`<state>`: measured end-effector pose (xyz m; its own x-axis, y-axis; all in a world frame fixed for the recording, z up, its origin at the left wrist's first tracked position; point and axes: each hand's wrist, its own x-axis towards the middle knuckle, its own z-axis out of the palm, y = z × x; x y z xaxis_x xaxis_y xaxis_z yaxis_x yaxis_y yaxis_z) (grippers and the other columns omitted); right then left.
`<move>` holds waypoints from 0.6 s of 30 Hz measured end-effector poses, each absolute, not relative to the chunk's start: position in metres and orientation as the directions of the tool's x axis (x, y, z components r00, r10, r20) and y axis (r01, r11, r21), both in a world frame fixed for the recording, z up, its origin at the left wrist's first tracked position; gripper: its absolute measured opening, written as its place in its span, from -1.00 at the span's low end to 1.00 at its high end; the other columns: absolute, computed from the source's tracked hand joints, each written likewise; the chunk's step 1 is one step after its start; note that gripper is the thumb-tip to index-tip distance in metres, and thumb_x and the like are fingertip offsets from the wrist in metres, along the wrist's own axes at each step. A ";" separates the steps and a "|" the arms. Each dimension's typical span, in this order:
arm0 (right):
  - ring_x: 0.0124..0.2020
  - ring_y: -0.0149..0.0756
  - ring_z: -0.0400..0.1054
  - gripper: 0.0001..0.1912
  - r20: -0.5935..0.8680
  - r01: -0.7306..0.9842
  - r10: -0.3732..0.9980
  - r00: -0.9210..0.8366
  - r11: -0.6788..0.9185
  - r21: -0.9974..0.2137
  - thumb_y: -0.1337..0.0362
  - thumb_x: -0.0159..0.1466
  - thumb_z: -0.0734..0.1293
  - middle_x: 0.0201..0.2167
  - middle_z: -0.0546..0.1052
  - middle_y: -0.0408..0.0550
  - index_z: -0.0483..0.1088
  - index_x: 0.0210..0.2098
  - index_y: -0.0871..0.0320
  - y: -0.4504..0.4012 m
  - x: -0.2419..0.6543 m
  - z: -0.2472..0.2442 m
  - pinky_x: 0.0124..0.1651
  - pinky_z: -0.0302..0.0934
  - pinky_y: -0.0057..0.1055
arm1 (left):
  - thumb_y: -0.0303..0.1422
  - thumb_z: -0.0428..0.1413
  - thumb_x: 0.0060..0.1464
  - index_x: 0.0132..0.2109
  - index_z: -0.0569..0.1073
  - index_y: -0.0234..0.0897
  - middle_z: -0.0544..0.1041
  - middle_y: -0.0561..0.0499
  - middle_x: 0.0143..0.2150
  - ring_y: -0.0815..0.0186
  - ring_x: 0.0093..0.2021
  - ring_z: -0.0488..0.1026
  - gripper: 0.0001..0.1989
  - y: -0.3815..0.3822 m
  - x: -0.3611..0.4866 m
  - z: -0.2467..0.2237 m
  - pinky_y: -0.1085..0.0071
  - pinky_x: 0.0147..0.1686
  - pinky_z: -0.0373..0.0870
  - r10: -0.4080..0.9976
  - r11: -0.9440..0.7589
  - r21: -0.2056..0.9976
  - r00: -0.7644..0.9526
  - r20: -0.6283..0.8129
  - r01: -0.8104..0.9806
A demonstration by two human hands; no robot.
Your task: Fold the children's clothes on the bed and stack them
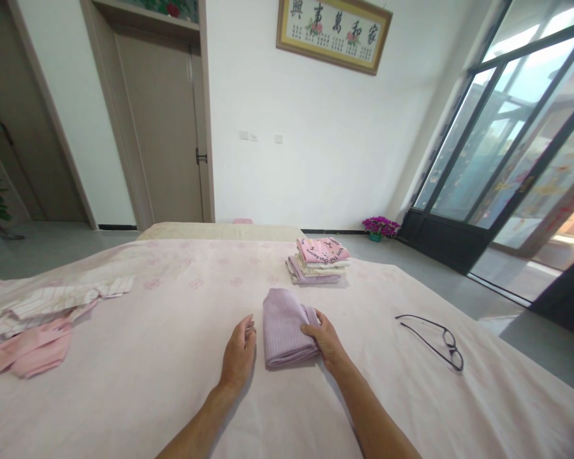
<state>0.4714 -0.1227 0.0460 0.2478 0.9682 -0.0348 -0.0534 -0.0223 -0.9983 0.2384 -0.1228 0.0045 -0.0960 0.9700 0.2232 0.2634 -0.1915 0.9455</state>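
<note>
A folded lavender ribbed garment (287, 331) lies on the pale pink cloth (172, 370) in front of me. At its right edge, my right hand (326, 339) pinches the fabric, thumb on top and fingers partly hidden behind. My left hand (240, 349) rests on the cloth just left of the garment, apart from it, with its fingers curled and nothing visible in them. Beyond the garment, slightly right, stands a stack of folded clothes (319, 261), with a pink printed piece on top and cream and lavender ones below.
Loose clothes lie at the far left, a striped white one (52, 306) and a pink one (41, 347). Black-framed glasses (452, 347) sit on the cloth at the right. Purple flowers (381, 225) stand on the floor by the glass door.
</note>
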 end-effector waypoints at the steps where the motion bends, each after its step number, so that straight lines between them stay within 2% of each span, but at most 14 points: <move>1: -0.17 -0.11 0.46 -0.33 -0.049 -0.088 0.972 0.230 -0.030 -0.996 0.24 -0.14 0.47 -0.18 0.59 -0.04 0.42 0.00 0.18 -0.122 0.470 0.048 -0.15 0.32 -0.30 | -0.26 -0.02 0.20 0.20 0.34 -0.29 0.49 -0.20 0.12 0.20 0.07 0.47 -0.55 -0.123 0.239 0.005 0.20 0.12 0.34 0.970 -0.186 0.947 -0.103 0.219 0.261; 9: -0.32 -0.24 0.42 -0.49 -0.060 -0.277 0.990 0.129 -0.022 -0.961 0.31 -0.11 0.45 -0.29 0.59 -0.07 0.46 -0.11 0.20 -0.087 0.453 0.063 -0.28 0.27 -0.39 | -0.26 -0.01 0.19 0.19 0.36 -0.28 0.51 -0.18 0.08 0.20 0.03 0.48 -0.55 -0.125 0.238 0.010 0.24 0.07 0.35 0.978 -0.151 0.952 -0.099 0.182 0.265; 13: -0.30 -0.23 0.42 -0.49 -0.010 -0.273 0.985 0.175 0.039 -0.961 0.30 -0.14 0.45 -0.28 0.59 -0.08 0.47 -0.13 0.17 -0.045 0.438 0.074 -0.26 0.28 -0.38 | -0.24 -0.01 0.19 0.18 0.36 -0.27 0.52 -0.15 0.04 0.20 -0.02 0.49 -0.56 -0.124 0.240 0.012 0.25 0.01 0.37 0.980 -0.138 0.951 -0.104 0.172 0.276; 18: -0.27 -0.22 0.43 -0.47 0.145 -0.184 0.969 0.201 0.183 -0.966 0.20 -0.08 0.41 -0.27 0.57 -0.05 0.43 -0.09 0.18 0.021 0.423 0.093 -0.23 0.30 -0.35 | -0.24 -0.05 0.21 0.20 0.34 -0.28 0.51 -0.14 0.03 0.23 -0.05 0.49 -0.54 -0.124 0.242 0.010 0.27 0.00 0.37 0.983 -0.114 0.955 -0.106 0.148 0.274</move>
